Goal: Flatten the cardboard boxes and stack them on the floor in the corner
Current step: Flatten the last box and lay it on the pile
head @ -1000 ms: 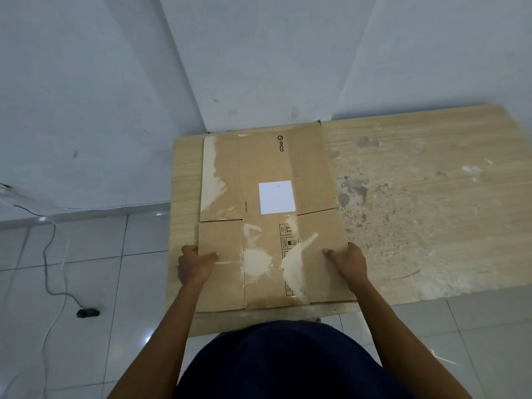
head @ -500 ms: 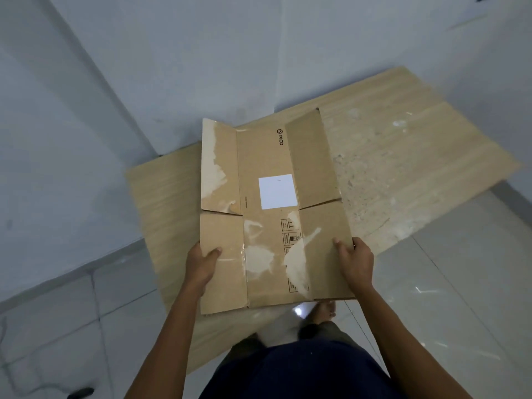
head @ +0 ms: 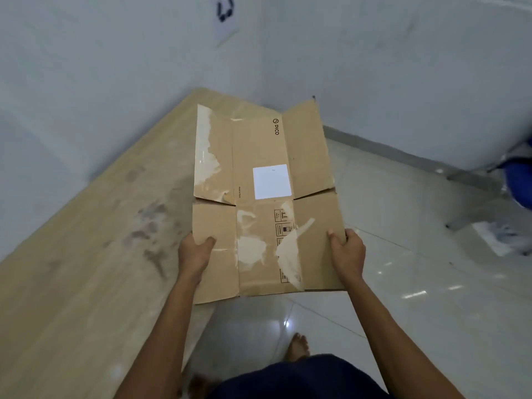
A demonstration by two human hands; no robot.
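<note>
Box [head: 264, 203] is swinging off the board [head: 86, 254] left of the fingers [head: 186, 241] — left hand [head: 194, 251], right hand [head: 347, 251] gripping its sides; flattened, not yet stacked.

cardboard box [head: 267, 156] 1 | hands [head: 195, 252] [head: 349, 251] 2 | wooden table [head: 86, 254] 1 | label [head: 271, 182] 1

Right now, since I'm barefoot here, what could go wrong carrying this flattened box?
The left hand and right hand grip only the near side edges of the flattened box; its far flaps could sag or fold.
The box hides floor ahead, so the bare foot might catch the wooden board.
The glossy tiles may be slippery.
</note>
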